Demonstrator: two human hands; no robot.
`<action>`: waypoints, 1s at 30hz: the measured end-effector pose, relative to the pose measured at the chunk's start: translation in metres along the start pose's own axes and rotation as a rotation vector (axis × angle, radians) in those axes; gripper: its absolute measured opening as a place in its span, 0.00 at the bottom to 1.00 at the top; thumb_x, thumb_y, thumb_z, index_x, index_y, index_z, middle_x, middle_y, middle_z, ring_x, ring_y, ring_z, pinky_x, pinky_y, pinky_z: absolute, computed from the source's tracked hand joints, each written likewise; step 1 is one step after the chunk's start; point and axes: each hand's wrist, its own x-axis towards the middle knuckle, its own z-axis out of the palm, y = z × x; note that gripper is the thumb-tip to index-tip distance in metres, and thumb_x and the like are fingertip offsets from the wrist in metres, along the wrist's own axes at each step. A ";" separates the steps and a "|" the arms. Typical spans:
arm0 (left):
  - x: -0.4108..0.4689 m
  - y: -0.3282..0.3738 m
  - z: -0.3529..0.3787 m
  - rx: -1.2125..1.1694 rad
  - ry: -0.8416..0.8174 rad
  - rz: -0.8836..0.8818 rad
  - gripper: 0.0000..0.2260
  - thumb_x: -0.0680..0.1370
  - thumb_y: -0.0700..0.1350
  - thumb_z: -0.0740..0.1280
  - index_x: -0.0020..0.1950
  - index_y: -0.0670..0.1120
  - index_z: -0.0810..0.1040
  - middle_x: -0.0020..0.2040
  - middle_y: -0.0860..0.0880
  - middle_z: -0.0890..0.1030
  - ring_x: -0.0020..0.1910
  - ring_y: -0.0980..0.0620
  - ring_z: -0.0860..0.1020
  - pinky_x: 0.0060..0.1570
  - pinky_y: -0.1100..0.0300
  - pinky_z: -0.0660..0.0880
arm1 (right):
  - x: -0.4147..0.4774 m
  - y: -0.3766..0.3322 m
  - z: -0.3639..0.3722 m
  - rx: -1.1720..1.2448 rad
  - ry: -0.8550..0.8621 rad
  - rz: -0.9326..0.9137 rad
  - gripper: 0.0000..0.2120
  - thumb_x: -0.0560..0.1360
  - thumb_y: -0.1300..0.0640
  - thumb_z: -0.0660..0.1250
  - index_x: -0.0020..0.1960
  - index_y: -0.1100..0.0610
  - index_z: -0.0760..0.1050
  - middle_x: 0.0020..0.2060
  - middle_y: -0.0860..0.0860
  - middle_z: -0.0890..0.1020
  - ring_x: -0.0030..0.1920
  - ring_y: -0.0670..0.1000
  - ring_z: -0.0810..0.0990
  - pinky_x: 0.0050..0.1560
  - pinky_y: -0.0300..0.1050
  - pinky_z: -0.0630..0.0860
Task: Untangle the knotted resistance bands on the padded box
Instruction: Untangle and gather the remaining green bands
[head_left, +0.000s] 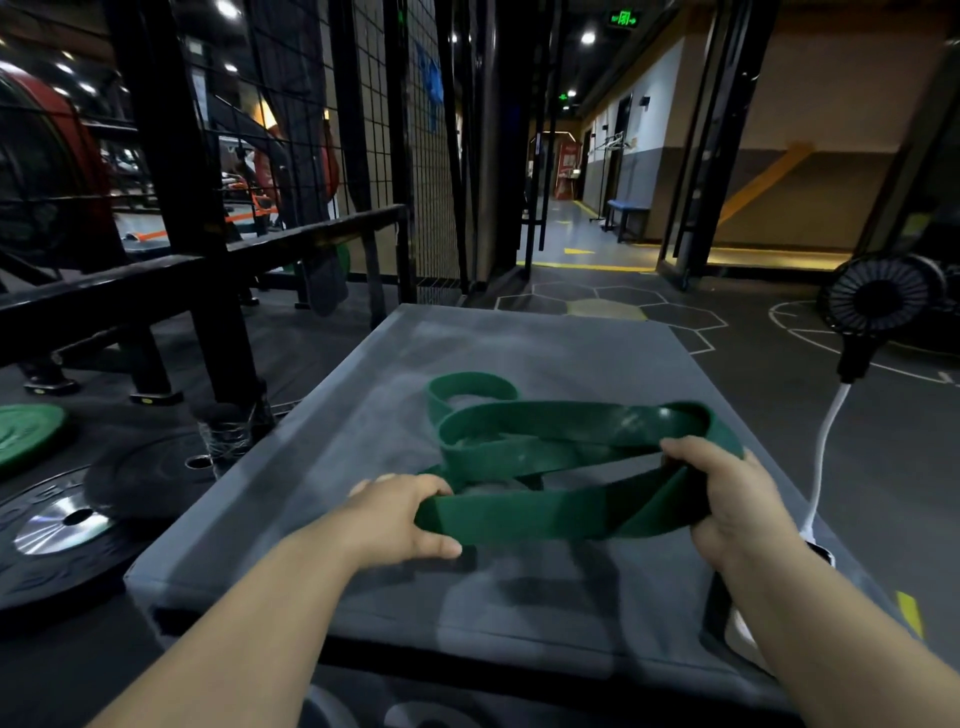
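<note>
Head view: left hand (400, 512) and right hand (727, 499) grip green bands (545, 447).

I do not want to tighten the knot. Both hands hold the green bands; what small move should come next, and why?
Probably the left hand should ease its strand toward the right hand to slacken it: the green resistance bands cross between them, and the far loops lie loose on the padded box.
</note>
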 end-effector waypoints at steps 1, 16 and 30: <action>0.001 0.001 0.002 0.003 0.021 0.007 0.32 0.66 0.67 0.72 0.67 0.62 0.69 0.62 0.54 0.76 0.64 0.48 0.71 0.64 0.54 0.69 | -0.003 -0.005 -0.001 0.028 0.012 -0.023 0.08 0.71 0.69 0.68 0.40 0.56 0.75 0.25 0.49 0.79 0.26 0.48 0.78 0.32 0.43 0.76; 0.030 0.076 0.046 -0.062 0.028 0.458 0.06 0.77 0.50 0.68 0.54 0.54 0.77 0.50 0.58 0.76 0.50 0.57 0.72 0.55 0.60 0.71 | -0.035 -0.040 -0.041 0.116 0.078 -0.084 0.13 0.70 0.62 0.72 0.54 0.57 0.78 0.35 0.50 0.85 0.36 0.51 0.85 0.44 0.50 0.80; 0.054 0.131 0.067 0.216 0.251 0.517 0.28 0.75 0.55 0.66 0.73 0.57 0.61 0.74 0.56 0.55 0.72 0.51 0.52 0.71 0.52 0.49 | -0.051 -0.060 -0.058 0.173 0.025 0.029 0.02 0.73 0.62 0.67 0.45 0.58 0.76 0.30 0.51 0.82 0.30 0.49 0.83 0.37 0.47 0.77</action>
